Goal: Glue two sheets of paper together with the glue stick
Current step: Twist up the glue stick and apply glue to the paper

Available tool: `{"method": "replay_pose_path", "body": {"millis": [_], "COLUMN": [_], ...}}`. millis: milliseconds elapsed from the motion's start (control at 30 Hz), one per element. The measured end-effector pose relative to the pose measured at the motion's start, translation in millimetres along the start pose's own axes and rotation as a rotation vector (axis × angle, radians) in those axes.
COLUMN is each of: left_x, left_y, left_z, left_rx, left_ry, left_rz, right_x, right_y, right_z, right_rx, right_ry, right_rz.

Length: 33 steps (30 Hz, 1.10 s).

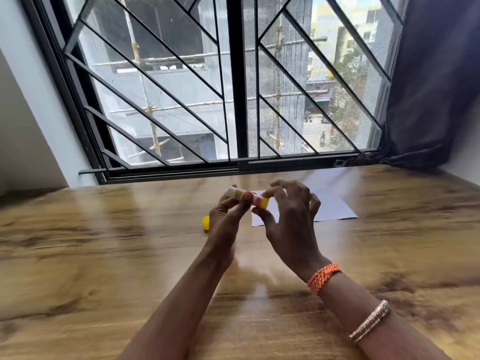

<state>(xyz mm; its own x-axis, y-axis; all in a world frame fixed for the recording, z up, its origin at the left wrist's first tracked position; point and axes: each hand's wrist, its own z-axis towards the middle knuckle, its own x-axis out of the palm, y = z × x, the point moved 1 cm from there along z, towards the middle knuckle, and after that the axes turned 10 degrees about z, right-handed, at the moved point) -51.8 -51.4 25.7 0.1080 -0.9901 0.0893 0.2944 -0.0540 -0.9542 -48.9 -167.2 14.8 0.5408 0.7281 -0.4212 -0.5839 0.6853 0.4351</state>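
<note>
The glue stick (246, 197), white with yellow and red bands, lies sideways in the air above the wooden table (104, 255). My left hand (224, 216) pinches its left part from below. My right hand (288, 216) pinches its yellow right end between thumb and forefinger. A yellow cap (205, 223) lies on the table just left of my left hand. White paper (330, 206) lies flat behind my right hand, partly hidden by it; I cannot tell how many sheets it is.
A barred window (233, 87) runs along the table's far edge. A dark curtain (436, 87) hangs at the right. A white wall (23, 113) bounds the left side.
</note>
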Motion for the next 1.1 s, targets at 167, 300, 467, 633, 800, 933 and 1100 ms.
{"method": "replay_pose_path", "body": {"millis": [167, 300, 467, 633, 800, 933, 1100], "left_x": [3.7, 2.0, -0.3, -3.6, -1.4, -1.6, -4.5], "left_y": [-3.6, 0.5, 3.8, 5.2, 2.3, 0.9, 3.2], "left_z": [-3.0, 1.4, 2.6, 3.5, 3.8, 3.8, 2.4], "left_rx": [0.001, -0.03, -0.016, -0.019, -0.008, -0.01, -0.048], "left_ry": [0.043, 0.077, 0.059, 0.0, -0.009, -0.028, 0.004], "left_rz": [0.033, 0.021, 0.072, 0.071, 0.072, 0.09, 0.097], "right_x": [-1.6, 1.5, 0.8, -0.4, -0.8, -1.4, 1.2], "right_y": [0.9, 2.8, 6.6, 9.9, 9.7, 7.8, 5.2], "right_z": [2.2, 1.0, -1.7, -2.2, -1.1, -0.1, 2.7], "right_rx": [-0.019, 0.083, 0.044, -0.059, -0.061, -0.026, 0.037], "right_ry": [-0.029, 0.105, 0.076, 0.063, 0.036, 0.002, 0.106], "right_rz": [-0.033, 0.029, 0.103, -0.013, 0.036, 0.063, 0.091]}}
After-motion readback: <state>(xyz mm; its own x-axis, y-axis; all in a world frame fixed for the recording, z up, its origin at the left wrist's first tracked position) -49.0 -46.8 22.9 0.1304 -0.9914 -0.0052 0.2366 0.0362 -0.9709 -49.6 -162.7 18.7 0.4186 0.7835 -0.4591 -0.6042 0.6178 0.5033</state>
